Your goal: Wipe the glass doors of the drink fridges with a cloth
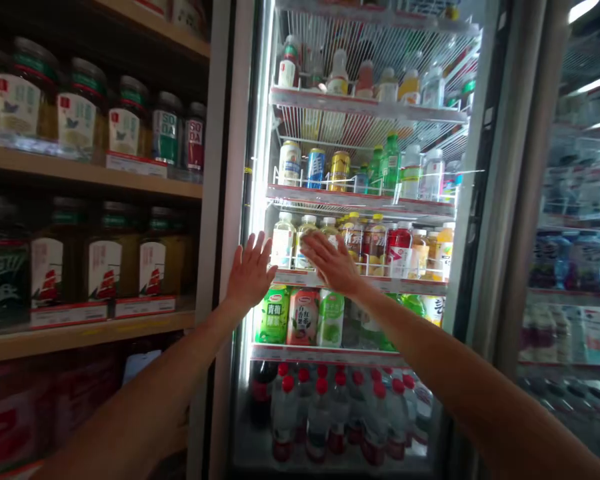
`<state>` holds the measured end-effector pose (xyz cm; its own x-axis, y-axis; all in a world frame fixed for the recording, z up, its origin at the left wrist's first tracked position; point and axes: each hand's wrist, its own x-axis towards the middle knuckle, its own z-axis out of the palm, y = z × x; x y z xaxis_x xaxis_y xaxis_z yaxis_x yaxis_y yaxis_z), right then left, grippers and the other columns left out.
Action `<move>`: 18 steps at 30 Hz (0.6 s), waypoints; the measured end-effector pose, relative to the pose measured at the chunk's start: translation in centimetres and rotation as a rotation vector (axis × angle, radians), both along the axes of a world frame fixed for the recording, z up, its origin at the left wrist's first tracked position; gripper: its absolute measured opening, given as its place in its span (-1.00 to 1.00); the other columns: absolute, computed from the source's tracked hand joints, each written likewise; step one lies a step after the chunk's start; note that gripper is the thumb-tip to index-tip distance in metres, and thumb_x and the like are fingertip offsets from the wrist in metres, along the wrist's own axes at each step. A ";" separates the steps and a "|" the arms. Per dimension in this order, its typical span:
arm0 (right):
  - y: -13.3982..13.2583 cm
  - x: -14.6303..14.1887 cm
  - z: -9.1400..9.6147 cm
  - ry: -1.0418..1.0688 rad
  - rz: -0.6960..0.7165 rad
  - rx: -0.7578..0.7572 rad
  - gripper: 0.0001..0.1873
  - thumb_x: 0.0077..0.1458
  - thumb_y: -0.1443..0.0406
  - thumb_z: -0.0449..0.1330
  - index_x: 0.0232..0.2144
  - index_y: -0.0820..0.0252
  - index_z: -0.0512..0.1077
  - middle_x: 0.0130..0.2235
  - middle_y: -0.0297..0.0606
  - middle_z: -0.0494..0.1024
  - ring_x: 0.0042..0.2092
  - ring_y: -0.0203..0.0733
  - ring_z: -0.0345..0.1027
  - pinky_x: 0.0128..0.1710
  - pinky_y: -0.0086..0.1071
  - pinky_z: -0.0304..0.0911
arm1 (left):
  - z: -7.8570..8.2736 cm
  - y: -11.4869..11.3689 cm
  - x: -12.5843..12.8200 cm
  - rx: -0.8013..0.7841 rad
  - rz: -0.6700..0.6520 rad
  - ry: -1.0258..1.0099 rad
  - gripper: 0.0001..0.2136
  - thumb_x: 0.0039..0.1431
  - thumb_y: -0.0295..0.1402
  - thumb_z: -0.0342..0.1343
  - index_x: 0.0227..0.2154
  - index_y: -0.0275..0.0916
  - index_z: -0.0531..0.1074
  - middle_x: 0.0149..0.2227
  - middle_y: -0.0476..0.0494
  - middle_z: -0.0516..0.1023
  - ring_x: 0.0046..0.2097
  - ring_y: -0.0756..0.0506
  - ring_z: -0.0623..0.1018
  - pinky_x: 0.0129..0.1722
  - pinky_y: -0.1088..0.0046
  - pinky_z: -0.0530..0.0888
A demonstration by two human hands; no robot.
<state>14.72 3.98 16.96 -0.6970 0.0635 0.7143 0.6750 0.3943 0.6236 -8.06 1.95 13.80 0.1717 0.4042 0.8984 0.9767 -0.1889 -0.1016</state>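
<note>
Both my arms reach toward a lit drinks cooler [350,197]. My left hand [251,275] is raised by the cooler's left edge, fingers spread and holding nothing. My right hand [333,263] is held palm down with its fingers stretched out, in front of the shelf of bottles. Beyond its fingertips is a bottle with a pale label [306,230], partly hidden; I cannot tell whether they touch. Between the hands stands a white-capped bottle [283,241]. Below are a green carton [274,317], a reddish carton [303,319] and a pale green pack [331,320].
Wooden shelves [80,175] on the left carry large dark-lidded bottles [78,110]. Cans such as a gold one [339,171] line a higher cooler shelf. Red-capped bottles [320,417] fill the bottom. A metal upright [523,193] separates another stocked cooler on the right.
</note>
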 end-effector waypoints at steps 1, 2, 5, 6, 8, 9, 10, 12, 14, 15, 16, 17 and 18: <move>0.1 0.0 0.3 0.118 -0.011 0.013 -0.39 0.12 0.35 -0.02 0.23 0.06 0.04 0.30 -0.26 0.09 0.34 -0.10 -0.25 0.28 0.06 -0.43 | -0.1 0.1 -0.1 0.005 0.000 0.002 -0.44 0.27 -0.22 -0.21 0.28 -0.23 -0.16 0.34 -0.18 -0.16 0.35 -0.17 -0.15 0.28 0.05 -0.05; 0.2 0.0 0.5 0.234 -0.023 0.026 -0.40 0.13 0.35 -0.03 0.23 0.08 0.05 0.30 -0.23 0.08 0.34 -0.07 -0.25 0.27 0.07 -0.41 | -0.3 0.1 -0.1 0.012 -0.001 0.002 -0.44 0.27 -0.22 -0.21 0.28 -0.23 -0.17 0.34 -0.18 -0.16 0.35 -0.17 -0.15 0.28 0.05 -0.06; 0.4 -0.1 -1.0 0.270 -0.019 0.049 -0.41 0.13 0.33 -0.03 0.23 0.12 0.06 0.30 -0.19 0.09 0.35 -0.05 -0.29 0.28 0.06 -0.41 | -0.8 0.2 -0.2 0.038 -0.011 -0.006 -0.44 0.27 -0.24 -0.20 0.28 -0.22 -0.17 0.34 -0.17 -0.15 0.35 -0.17 -0.15 0.28 0.04 -0.05; 0.3 0.0 -1.8 0.159 0.001 0.047 -0.40 0.13 0.33 -0.01 0.23 0.11 0.06 0.30 -0.21 0.10 0.35 -0.06 -0.30 0.28 0.05 -0.43 | -1.0 0.2 -0.2 0.045 -0.013 -0.006 -0.44 0.27 -0.24 -0.20 0.28 -0.22 -0.17 0.34 -0.18 -0.14 0.35 -0.18 -0.15 0.27 0.04 -0.05; 0.3 0.4 -3.1 -0.089 0.045 0.034 -0.38 0.12 0.31 0.01 0.24 0.05 0.04 0.29 -0.26 0.12 0.35 -0.10 -0.32 0.29 0.03 -0.48 | -1.5 0.2 -0.2 0.050 -0.014 0.002 -0.44 0.27 -0.23 -0.19 0.28 -0.25 -0.14 0.34 -0.21 -0.12 0.35 -0.18 -0.14 0.27 0.05 -0.05; 0.3 0.7 -3.1 -0.160 0.053 0.028 -0.36 0.12 0.31 0.02 0.24 0.03 0.01 0.29 -0.29 0.12 0.35 -0.13 -0.32 0.29 0.02 -0.49 | -1.7 0.2 -0.3 0.049 -0.014 0.008 -0.45 0.27 -0.23 -0.19 0.28 -0.26 -0.12 0.33 -0.22 -0.11 0.35 -0.18 -0.13 0.27 0.05 -0.04; 0.3 1.0 -2.7 -0.165 0.045 0.027 -0.35 0.12 0.32 0.02 0.25 0.01 -0.02 0.29 -0.29 0.11 0.35 -0.14 -0.31 0.29 0.02 -0.50 | -1.9 0.1 -0.3 0.046 -0.013 0.011 -0.46 0.27 -0.23 -0.20 0.27 -0.27 -0.10 0.33 -0.22 -0.10 0.35 -0.18 -0.12 0.27 0.06 -0.04; 0.5 1.5 -0.9 0.004 -0.013 0.033 -0.32 0.12 0.34 0.00 0.27 0.02 -0.07 0.30 -0.27 0.08 0.35 -0.12 -0.29 0.29 0.05 -0.49 | -2.3 0.1 -0.4 0.043 -0.012 0.009 -0.46 0.27 -0.24 -0.20 0.27 -0.27 -0.09 0.33 -0.22 -0.09 0.34 -0.18 -0.11 0.27 0.06 -0.03; 0.7 1.8 1.0 0.241 -0.077 0.042 -0.32 0.13 0.35 -0.03 0.28 0.05 -0.09 0.31 -0.23 0.05 0.35 -0.07 -0.27 0.28 0.09 -0.44 | -2.5 0.0 -0.4 0.043 -0.014 0.000 -0.47 0.27 -0.25 -0.19 0.27 -0.26 -0.08 0.33 -0.22 -0.09 0.34 -0.18 -0.11 0.27 0.06 -0.03; 0.7 1.8 1.4 0.312 -0.095 0.043 -0.33 0.13 0.35 -0.04 0.28 0.06 -0.09 0.31 -0.21 0.05 0.35 -0.05 -0.26 0.28 0.10 -0.41 | -2.6 0.0 -0.5 0.042 -0.016 -0.004 -0.46 0.27 -0.25 -0.19 0.27 -0.26 -0.08 0.33 -0.22 -0.09 0.34 -0.18 -0.12 0.27 0.07 -0.03; 0.7 1.9 1.5 0.328 -0.101 0.038 -0.33 0.13 0.35 -0.04 0.28 0.06 -0.08 0.31 -0.21 0.05 0.35 -0.04 -0.26 0.27 0.10 -0.38 | -2.7 0.0 -0.5 0.039 -0.019 -0.005 -0.46 0.26 -0.25 -0.18 0.27 -0.27 -0.07 0.33 -0.22 -0.09 0.34 -0.18 -0.12 0.28 0.07 -0.03; 0.6 1.9 1.1 0.283 -0.093 0.029 -0.33 0.13 0.35 -0.03 0.28 0.05 -0.07 0.31 -0.23 0.05 0.35 -0.05 -0.27 0.27 0.10 -0.37 | -2.7 0.0 -0.5 0.036 -0.023 -0.004 -0.46 0.26 -0.25 -0.17 0.27 -0.27 -0.07 0.33 -0.23 -0.09 0.34 -0.18 -0.11 0.28 0.08 -0.03; 0.4 2.1 0.5 0.189 -0.076 0.016 -0.33 0.12 0.34 -0.02 0.27 0.04 -0.06 0.31 -0.24 0.06 0.35 -0.06 -0.27 0.28 0.08 -0.36 | -2.7 0.0 -0.6 0.032 -0.026 -0.001 -0.45 0.25 -0.25 -0.16 0.27 -0.28 -0.07 0.33 -0.23 -0.08 0.34 -0.18 -0.11 0.28 0.08 -0.03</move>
<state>16.79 4.41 17.44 -0.5444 0.0982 0.8331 0.8079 0.3287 0.4892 -8.66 1.90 11.06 0.1808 0.3705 0.9111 0.9717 -0.2106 -0.1072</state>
